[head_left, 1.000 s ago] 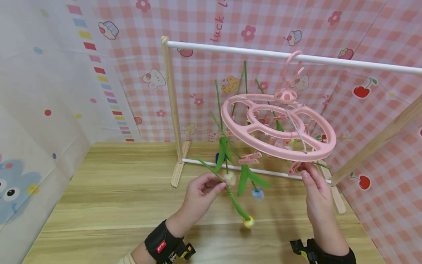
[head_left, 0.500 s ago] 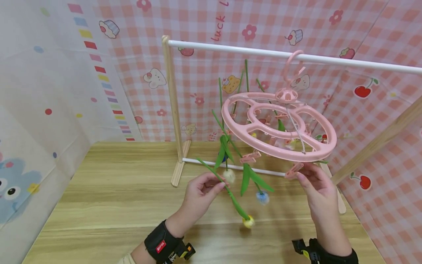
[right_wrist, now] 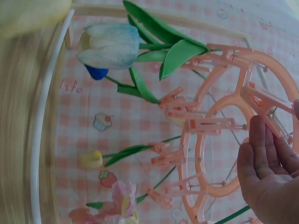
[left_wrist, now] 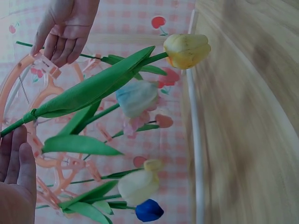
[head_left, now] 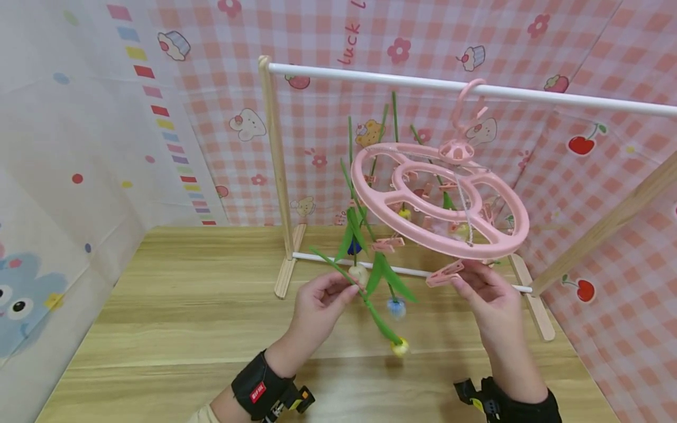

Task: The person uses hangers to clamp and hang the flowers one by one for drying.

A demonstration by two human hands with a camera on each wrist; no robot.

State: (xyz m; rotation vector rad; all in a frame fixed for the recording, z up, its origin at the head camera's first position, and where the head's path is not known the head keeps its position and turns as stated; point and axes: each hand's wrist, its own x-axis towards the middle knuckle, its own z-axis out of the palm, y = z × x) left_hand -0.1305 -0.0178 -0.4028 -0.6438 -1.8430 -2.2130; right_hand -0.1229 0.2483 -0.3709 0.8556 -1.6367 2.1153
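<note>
Two hands at a hanging clip rack.
Left hand (head_left: 317, 302) pinches a yellow tulip's (head_left: 399, 346) stem; right hand (head_left: 489, 299) pinches a pink clip (head_left: 444, 274) under the tilted rack (head_left: 439, 200).

Wooden table (head_left: 174, 305) bears the rack's feet (head_left: 288, 264), apparently.

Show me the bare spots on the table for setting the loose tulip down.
Bare tabletop spreads between the left wall and the rack's wooden post. Crowded: under the pink clip hanger, where hanging tulips and both hands work.
</note>
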